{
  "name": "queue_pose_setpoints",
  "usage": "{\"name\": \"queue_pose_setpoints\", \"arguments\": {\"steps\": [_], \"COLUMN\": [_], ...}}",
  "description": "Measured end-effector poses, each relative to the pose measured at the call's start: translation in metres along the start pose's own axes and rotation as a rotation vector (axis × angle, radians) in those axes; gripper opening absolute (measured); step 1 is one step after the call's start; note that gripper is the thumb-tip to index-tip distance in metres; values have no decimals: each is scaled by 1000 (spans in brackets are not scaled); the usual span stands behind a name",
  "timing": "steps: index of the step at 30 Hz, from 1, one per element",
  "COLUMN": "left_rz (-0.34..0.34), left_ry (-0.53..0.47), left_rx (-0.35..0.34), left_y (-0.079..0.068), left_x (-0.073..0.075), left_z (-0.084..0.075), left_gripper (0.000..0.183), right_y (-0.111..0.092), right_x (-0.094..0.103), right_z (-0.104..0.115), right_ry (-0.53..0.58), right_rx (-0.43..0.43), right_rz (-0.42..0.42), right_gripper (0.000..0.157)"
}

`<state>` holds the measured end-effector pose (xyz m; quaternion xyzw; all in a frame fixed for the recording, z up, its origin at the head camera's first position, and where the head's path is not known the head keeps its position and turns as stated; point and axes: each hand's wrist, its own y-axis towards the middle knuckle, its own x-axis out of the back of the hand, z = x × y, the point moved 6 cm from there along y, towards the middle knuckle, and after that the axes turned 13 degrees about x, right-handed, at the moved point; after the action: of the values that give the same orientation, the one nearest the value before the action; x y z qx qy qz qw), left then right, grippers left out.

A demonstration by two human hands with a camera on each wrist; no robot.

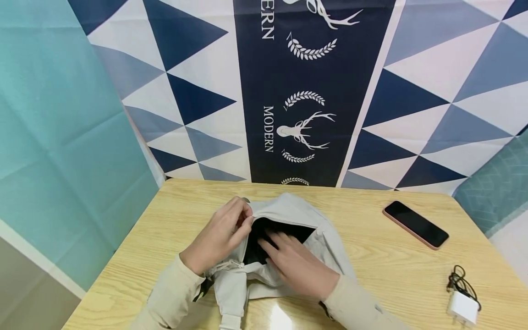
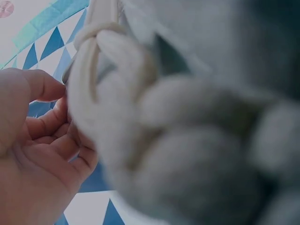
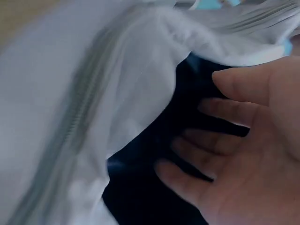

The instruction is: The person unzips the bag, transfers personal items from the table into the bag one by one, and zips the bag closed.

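Note:
A light grey fabric bag (image 1: 288, 208) with a strap lies on the table, its zipped mouth spread wide over a dark inside. At the left end of the mouth, my left hand (image 1: 222, 229) pinches the bag's edge between thumb and fingers. The left wrist view has this hand (image 2: 42, 145) beside blurred, bunched pale fabric (image 2: 187, 164). My right hand (image 1: 299, 266) reaches in from the front, fingertips within the dark opening. In the right wrist view, its fingers (image 3: 187, 183) are spread and hold nothing; a zipper (image 3: 82, 108) runs along the bag nearby.
A phone with a pink edge (image 1: 415, 224) lies at the right of the wooden table (image 1: 371, 284). Closer to the front right are a white charger (image 1: 463, 307) and a coiled black cable (image 1: 459, 279). A patterned cloth (image 1: 206, 91) hangs behind the table.

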<state>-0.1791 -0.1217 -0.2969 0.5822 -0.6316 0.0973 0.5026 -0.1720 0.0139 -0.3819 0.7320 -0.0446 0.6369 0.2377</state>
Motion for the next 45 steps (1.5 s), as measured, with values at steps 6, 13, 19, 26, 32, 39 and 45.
{"name": "queue_pose_setpoints", "arguments": {"steps": [6, 13, 19, 26, 32, 39, 45], "left_rz": [-6, -94, -102, -36, 5, 62, 78], "left_ry": [16, 40, 67, 110, 141, 151, 172], "left_rx": [-3, -2, 8, 24, 5, -8, -8], "left_y": [-1, 5, 3, -2, -4, -6, -8], "left_x": [-2, 5, 5, 0, 0, 0, -1], "left_z": [-2, -3, -1, 3, 2, 2, 4], "left_gripper": [5, 5, 6, 5, 5, 4, 4], "right_y": [12, 10, 14, 15, 1, -25, -51], "right_x": [-27, -36, -36, -28, -5, 25, 54], "right_z": [-14, -22, -22, -10, 7, 14, 6], "right_ry": [-14, 29, 67, 26, 9, 91, 160], "right_rx": [-65, -85, -103, -75, 24, 23, -56], "right_rz": [74, 97, 146, 169, 101, 29, -27], "right_gripper": [44, 46, 46, 40, 40, 32, 23]}}
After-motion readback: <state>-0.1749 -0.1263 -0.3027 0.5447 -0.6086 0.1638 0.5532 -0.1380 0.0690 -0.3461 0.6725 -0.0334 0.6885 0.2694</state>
